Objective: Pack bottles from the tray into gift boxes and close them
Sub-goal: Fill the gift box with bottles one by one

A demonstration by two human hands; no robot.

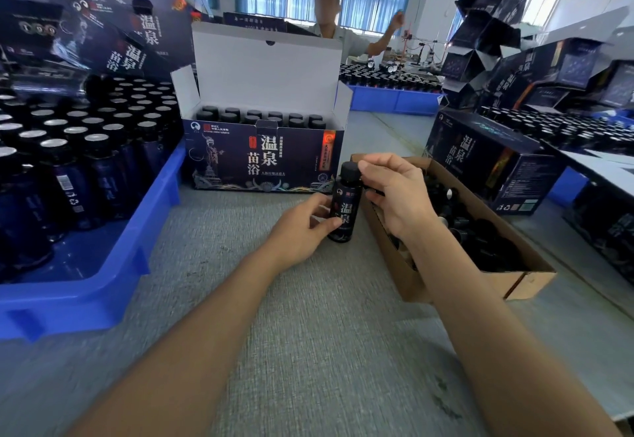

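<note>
A dark blue bottle (344,208) with a black cap stands upright on the grey table in front of the open gift box (264,158). My left hand (303,227) grips the bottle's lower body. My right hand (394,193) pinches its black cap from the right. The gift box has its white lid flap raised and holds two rows of capped bottles. A blue tray (103,265) at the left is packed with several dark bottles, most with silver tops.
A brown cardboard box (480,285) of black caps lies right of my hands. Closed and folded gift boxes (487,165) pile up at right and upper left. Another person (329,21) stands behind the table, near more blue trays (394,100).
</note>
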